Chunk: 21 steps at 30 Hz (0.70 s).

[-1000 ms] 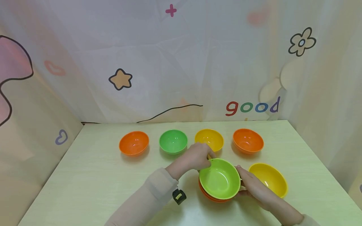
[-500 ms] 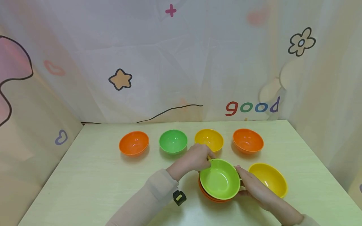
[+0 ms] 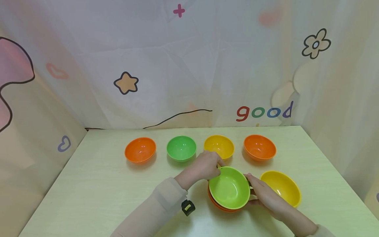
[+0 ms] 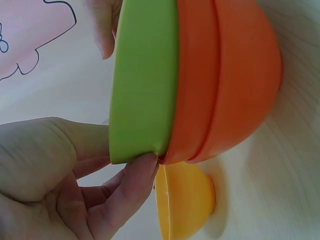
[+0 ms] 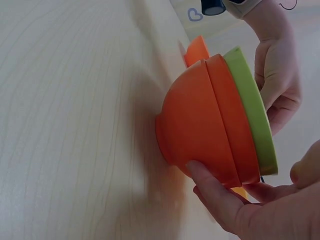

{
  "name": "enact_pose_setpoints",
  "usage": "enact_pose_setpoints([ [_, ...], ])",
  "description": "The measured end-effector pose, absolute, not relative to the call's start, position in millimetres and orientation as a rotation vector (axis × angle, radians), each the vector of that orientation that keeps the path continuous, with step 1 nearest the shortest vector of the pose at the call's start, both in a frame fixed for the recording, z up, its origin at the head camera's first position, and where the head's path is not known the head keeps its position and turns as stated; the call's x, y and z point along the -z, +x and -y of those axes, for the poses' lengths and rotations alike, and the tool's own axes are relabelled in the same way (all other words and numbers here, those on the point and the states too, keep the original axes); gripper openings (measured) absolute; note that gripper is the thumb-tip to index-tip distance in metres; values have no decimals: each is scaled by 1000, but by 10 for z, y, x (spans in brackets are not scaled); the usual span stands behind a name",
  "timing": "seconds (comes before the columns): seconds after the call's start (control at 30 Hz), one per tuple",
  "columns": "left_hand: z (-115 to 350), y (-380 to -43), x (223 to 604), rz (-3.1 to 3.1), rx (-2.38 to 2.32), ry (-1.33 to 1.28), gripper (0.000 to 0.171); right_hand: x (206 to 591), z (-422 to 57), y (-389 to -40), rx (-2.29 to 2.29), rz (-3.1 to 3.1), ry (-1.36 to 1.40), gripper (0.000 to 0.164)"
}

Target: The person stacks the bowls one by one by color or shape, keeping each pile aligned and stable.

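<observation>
In the head view, a light green bowl [image 3: 230, 189] sits tilted on top of orange bowls [image 3: 214, 201] nested beneath it. My left hand [image 3: 205, 165] pinches the green bowl's rim at its far left, thumb and fingers on either side of the wall, as the left wrist view also shows. From the right, my right hand [image 3: 267, 197] lays its fairly straight fingers [image 5: 215, 192] against the side of the orange bowls, while the thumb [image 5: 305, 167] stands off near the green rim. The stack's base hangs close over the table in the right wrist view.
A yellow bowl [image 3: 282, 189] stands right beside my right hand. Along the back are an orange bowl [image 3: 140, 150], a green bowl [image 3: 181, 148], a yellow bowl [image 3: 220, 146] and another orange bowl [image 3: 259, 148]. A printed curtain [image 3: 165, 65] hangs behind the table [image 3: 97, 191].
The light green bowl has shifted very slightly within the stack, its right edge drawing a little left. Both hands stay nearly in place, and the other bowls have not moved.
</observation>
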<state>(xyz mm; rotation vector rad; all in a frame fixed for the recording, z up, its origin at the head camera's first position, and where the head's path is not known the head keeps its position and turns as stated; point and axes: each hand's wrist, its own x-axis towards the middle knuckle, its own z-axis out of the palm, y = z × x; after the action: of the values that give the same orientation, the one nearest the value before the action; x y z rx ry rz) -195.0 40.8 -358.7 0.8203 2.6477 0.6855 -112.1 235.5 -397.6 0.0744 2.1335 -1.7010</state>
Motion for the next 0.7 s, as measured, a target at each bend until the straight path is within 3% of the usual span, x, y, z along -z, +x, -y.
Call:
enact_pose_setpoints([
  [0.7,-393,-1983,3610,-2683,-610,870,30,3978,-2334,-1125,1709,-2136,104,61],
])
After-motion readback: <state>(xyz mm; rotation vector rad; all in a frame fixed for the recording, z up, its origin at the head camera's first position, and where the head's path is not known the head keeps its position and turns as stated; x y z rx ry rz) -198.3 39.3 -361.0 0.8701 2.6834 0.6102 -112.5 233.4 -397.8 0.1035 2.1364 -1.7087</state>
